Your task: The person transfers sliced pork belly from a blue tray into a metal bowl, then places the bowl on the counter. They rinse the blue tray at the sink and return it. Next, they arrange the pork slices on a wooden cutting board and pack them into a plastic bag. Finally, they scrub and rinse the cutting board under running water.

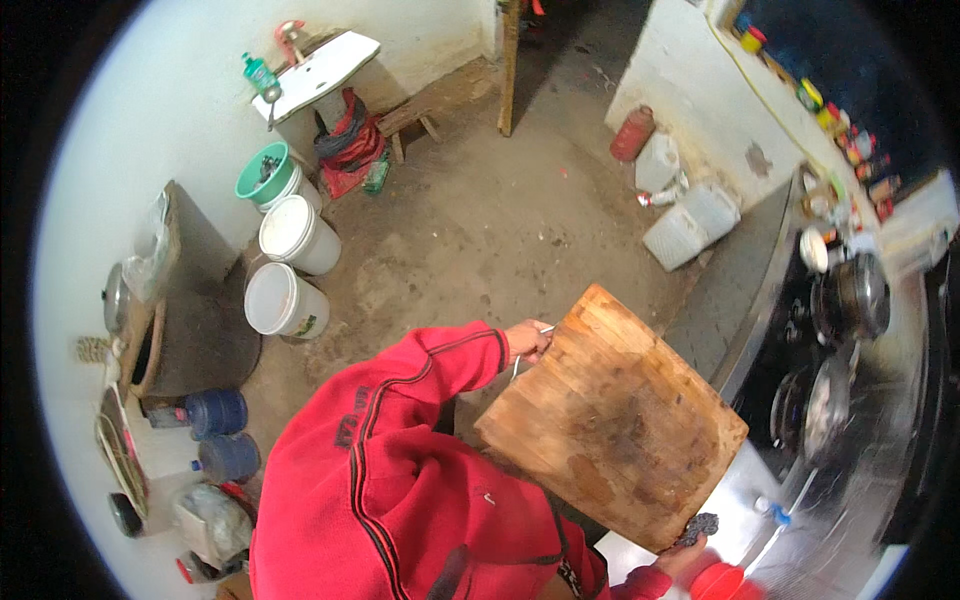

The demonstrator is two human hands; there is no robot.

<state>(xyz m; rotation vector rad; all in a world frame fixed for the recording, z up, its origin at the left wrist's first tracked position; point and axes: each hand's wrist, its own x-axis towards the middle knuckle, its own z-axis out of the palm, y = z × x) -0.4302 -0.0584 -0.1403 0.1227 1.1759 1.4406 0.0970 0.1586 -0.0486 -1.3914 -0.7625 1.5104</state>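
A large wooden cutting board [615, 420] with dark damp stains is held up before me, tilted. My left hand [530, 341] grips its white metal handle at the upper left edge. At the board's lower right corner is my right hand [682, 556], with a grey scouring pad [699, 529] at its fingers against the board's edge. Part of the right hand's grip is hidden. Just beside that hand lies a blurred red plastic item [720, 581].
A steel counter [832, 517] with pots and a pan [827, 409] runs along the right. White buckets [286, 300] stand on the left floor, near a wall sink [322, 71]. Plastic jugs [690, 225] and a red container [634, 133] stand by the right wall.
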